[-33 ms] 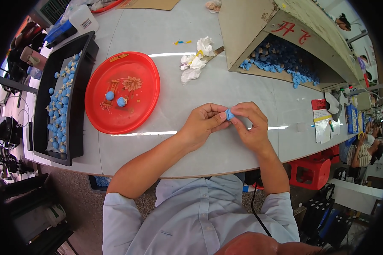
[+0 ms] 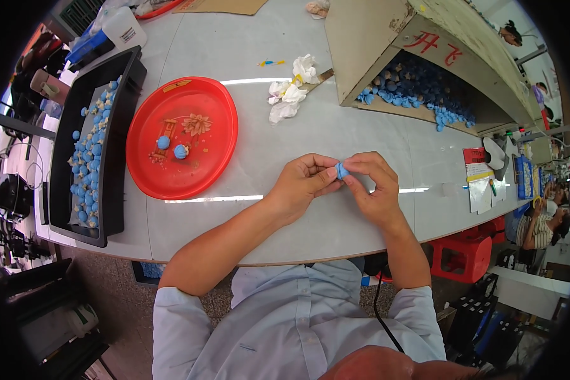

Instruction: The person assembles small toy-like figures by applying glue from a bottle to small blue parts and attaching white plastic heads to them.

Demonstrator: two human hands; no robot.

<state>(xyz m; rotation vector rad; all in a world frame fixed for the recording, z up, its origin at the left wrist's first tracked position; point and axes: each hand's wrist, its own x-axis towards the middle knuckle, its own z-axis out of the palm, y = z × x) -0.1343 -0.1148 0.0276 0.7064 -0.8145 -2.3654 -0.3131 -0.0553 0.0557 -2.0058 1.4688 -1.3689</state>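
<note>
1. The grey table (image 2: 247, 38) runs beneath everything in front of the person.
2. A box (image 2: 361, 50) stands at the far right, its open side showing a heap of blue bits (image 2: 446, 117), some at its lip.
3. A black tray (image 2: 116, 164) lies at the left, with many blue balls (image 2: 96, 150) on its liner.
4. Just beside it, a red plate (image 2: 202, 168) carries two balls (image 2: 181, 151), set near each other.
5. The left hand (image 2: 303, 183) is above the table, thumb and fingers pinching one side of a small blue piece (image 2: 341, 170).
6. The right hand (image 2: 379, 189) grasps the piece's other side between thumb and fingertips.
7. Crumpled tissue (image 2: 288, 104) lies beyond the hands.
8. The piece sits between both hands, partly hidden by fingers.
</note>
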